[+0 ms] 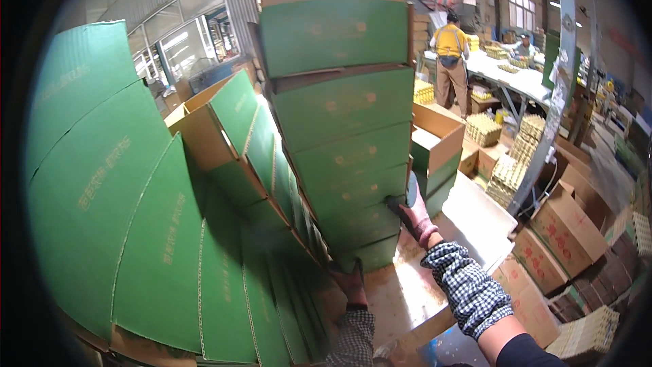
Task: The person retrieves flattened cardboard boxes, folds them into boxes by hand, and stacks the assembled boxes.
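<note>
In front of me rises a tall stack of green cardboard boxes (339,112), with a brown section at the top. My gloved left hand (350,281) grips the lower left side of the stack, its thumb raised and its fingers mostly hidden beside a box. Higher up, my right hand (415,216), in a pink and dark glove, clasps the right edge of a low green box (360,224). Its thumb lies on the box's front and its fingers run along the side. Checked sleeves cover both forearms.
Large green cartons (129,211) crowd the left, close to the stack. An open green box (435,139) stands right behind it. A metal post (553,88), brown cartons (567,221) and egg trays (519,160) stand at right. A person (450,54) works by a white table (516,78).
</note>
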Action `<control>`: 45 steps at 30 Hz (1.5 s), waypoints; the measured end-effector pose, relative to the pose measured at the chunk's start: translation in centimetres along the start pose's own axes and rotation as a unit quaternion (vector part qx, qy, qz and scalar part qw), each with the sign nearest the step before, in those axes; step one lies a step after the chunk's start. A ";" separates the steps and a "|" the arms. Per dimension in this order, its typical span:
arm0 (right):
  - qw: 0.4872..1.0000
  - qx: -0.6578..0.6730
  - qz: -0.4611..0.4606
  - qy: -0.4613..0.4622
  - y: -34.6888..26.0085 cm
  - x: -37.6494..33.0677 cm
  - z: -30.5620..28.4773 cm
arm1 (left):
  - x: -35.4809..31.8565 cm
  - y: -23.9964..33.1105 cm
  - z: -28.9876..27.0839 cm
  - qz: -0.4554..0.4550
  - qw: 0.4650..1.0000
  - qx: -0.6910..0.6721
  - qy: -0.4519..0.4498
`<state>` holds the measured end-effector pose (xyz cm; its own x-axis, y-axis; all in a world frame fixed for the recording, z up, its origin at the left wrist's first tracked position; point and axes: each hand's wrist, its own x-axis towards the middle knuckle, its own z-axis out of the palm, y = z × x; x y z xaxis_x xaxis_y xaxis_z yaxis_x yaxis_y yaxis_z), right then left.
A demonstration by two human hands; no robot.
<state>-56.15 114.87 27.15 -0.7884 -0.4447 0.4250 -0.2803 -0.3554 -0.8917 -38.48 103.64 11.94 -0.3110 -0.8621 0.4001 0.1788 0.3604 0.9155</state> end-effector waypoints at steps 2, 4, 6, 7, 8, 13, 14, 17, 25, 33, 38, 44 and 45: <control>0.998 -0.003 0.041 -0.048 -1.3 -0.2 2.8 | -0.9 -5.1 -1.4 -0.052 0.996 0.032 0.058; 0.998 -0.046 0.049 -0.010 -0.3 -0.3 2.5 | -0.3 -3.6 -1.6 -0.047 0.998 -0.041 0.028; 0.991 -0.074 0.095 0.059 -0.8 -1.9 3.0 | -0.5 -2.2 -2.7 -0.035 0.994 -0.107 0.007; 0.985 -0.078 0.129 0.080 -3.6 -2.8 3.3 | -1.4 -1.9 -2.4 -0.054 0.985 -0.162 0.020; 0.985 -0.085 0.115 0.097 -1.0 -2.9 2.0 | -2.0 -1.7 -2.1 -0.074 0.973 -0.218 0.031; 0.976 -0.012 0.137 0.166 -6.1 -8.0 -2.3 | -9.1 10.1 -4.2 -0.148 0.951 0.228 -0.149; 0.977 -0.001 0.124 0.172 -8.1 -9.3 -3.8 | -10.5 7.5 -4.1 -0.143 0.947 0.195 -0.213; 0.986 -0.069 0.058 0.139 -6.5 -12.5 -9.9 | -15.4 8.8 -4.1 -0.162 0.920 0.235 -0.267; 0.996 -0.039 -0.073 0.024 -20.7 -14.1 -16.3 | -11.7 25.9 -3.5 0.173 0.646 0.141 -0.730; 0.920 -0.253 -0.284 0.094 -32.6 -9.9 -11.9 | 8.9 57.3 4.5 0.473 0.773 -0.419 -0.058; 0.989 -0.096 -0.111 0.034 -34.6 -10.0 -9.1 | 15.6 59.4 7.9 0.536 0.840 -0.040 0.073; 0.941 0.328 -0.070 -0.040 -42.7 -13.8 -8.0 | -1.3 64.6 9.1 0.716 0.697 -0.009 0.025; 0.941 0.299 -0.143 -0.060 -43.4 -16.1 -9.8 | -5.4 64.8 9.7 0.738 0.673 -0.042 0.016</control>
<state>-36.68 145.54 57.53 -0.6504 -0.3366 0.6810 -0.0850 -0.8586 -0.5055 -34.24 135.07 69.48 0.2832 0.4050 0.8693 0.3230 0.8132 -0.4841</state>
